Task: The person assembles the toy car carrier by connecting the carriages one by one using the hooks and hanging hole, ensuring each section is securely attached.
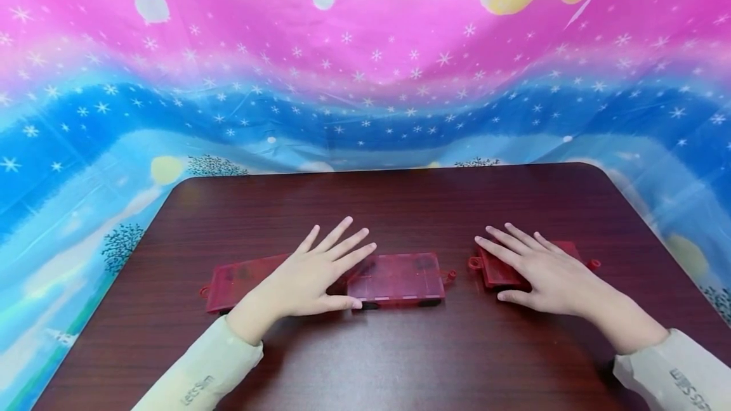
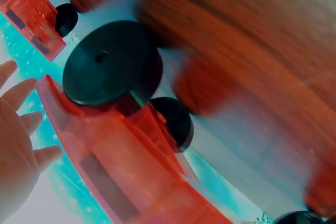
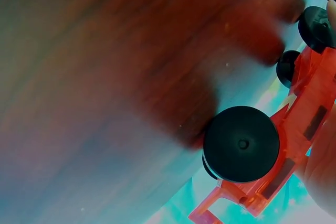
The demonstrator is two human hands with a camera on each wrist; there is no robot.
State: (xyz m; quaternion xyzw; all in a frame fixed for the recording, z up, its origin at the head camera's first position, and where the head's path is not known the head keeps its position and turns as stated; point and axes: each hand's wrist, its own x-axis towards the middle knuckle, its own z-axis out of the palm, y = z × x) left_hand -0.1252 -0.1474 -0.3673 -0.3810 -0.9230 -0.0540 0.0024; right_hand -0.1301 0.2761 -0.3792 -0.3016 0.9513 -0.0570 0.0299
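Three translucent red toy wagons with black wheels stand in a row on the brown table. My left hand [image 1: 308, 278], fingers spread, lies across the meeting ends of the left wagon [image 1: 245, 281] and the middle wagon [image 1: 400, 274], hiding how they join. Over the right wagon [image 1: 495, 273] spreads my right hand [image 1: 551, 274], covering much of it. Whether either palm presses down cannot be seen. A gap separates the middle and right wagons. From low down, the left wrist view shows a black wheel [image 2: 105, 64]; the right wrist view shows another wheel [image 3: 241, 145] above a red coupling arm [image 3: 210, 211].
The dark brown wooden table [image 1: 388, 360] has a rounded far edge. Behind and beside it hangs a pink and blue cloth [image 1: 365, 81] printed with snowflakes. Small red rings, such as the coupling ring [image 1: 474, 263], stick out from the wagon ends.
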